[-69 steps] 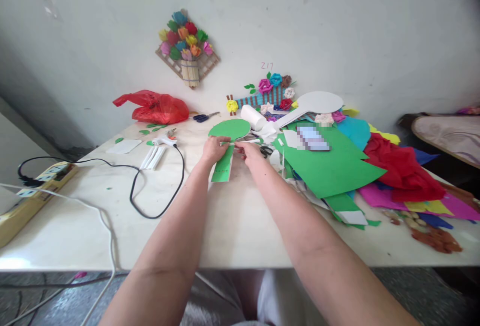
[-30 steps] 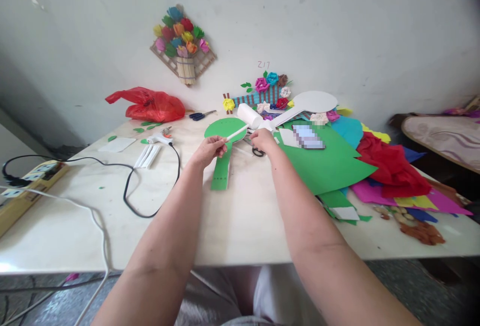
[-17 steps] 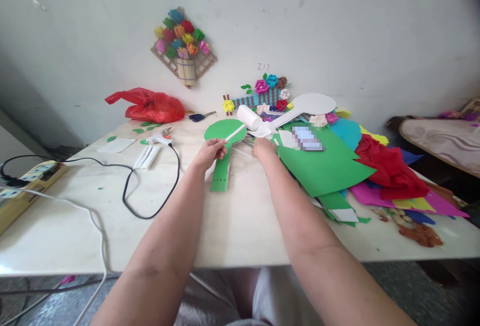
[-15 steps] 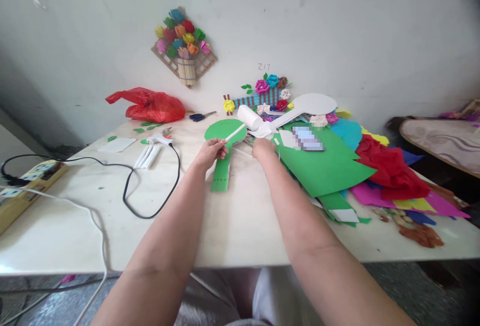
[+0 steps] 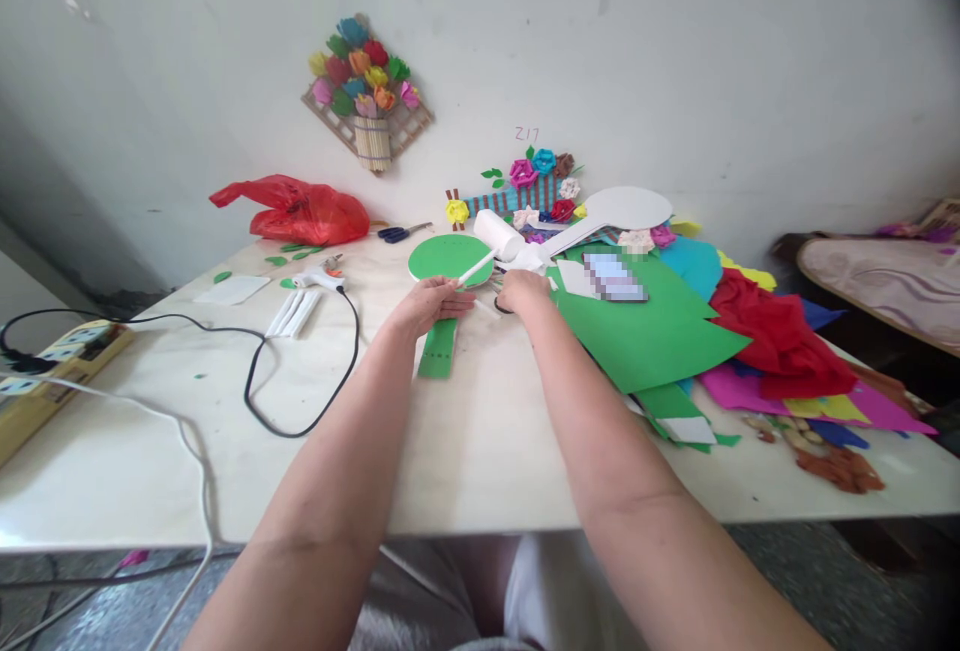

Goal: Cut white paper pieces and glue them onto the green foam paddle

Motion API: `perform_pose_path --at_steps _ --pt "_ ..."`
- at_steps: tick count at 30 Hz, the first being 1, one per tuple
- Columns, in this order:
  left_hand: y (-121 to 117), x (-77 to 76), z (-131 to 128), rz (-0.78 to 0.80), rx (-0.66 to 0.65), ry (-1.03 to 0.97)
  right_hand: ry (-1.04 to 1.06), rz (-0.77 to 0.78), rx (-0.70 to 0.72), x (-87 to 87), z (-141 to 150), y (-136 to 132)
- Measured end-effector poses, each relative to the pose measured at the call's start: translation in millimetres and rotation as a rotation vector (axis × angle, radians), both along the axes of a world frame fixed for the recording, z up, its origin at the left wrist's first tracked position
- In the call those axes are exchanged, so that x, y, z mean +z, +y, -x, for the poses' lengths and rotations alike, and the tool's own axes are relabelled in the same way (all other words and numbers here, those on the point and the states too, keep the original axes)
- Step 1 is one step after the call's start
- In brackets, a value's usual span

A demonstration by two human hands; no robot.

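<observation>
Two hands over green paddle cutout (image 5: 448, 261), left hand (image 5: 430, 301) pinching white stick (image 5: 475, 269), right hand (image 5: 523, 290) curled on scissors (image 5: 501, 306)

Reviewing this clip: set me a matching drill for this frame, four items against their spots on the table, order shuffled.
Items:
1. white paper stick
2. red plastic bag
3. white glue gun
4. large green paper sheet

Places:
A. far left by the wall
B. in the left hand
C. right of the right hand
D. at the black cable's end

Pairs: 1-B, 2-A, 3-D, 4-C
</observation>
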State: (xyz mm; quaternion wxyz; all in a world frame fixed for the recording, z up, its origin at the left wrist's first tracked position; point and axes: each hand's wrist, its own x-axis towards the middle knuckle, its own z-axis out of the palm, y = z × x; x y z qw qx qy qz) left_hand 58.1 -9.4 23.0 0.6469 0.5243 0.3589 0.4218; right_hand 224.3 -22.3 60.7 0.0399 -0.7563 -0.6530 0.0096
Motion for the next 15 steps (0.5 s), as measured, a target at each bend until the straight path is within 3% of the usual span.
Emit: perform_pose_path --at_steps 6,11,15 --pt "4.0 -0.5 -0.3 -0.019 0.140 -0.051 0.081 -0.015 0.045 15.7 6.8 -4.4" --pt "7.3 -2.7 1.8 -0.043 0.237 -0.113 0.104 -0.115 0.055 10.1 19.7 -7.1" --pt "7.1 -3.3 5.5 -0.076 0.308 -0.155 0.058 -0.056 0.055 8.0 15.8 -3.6"
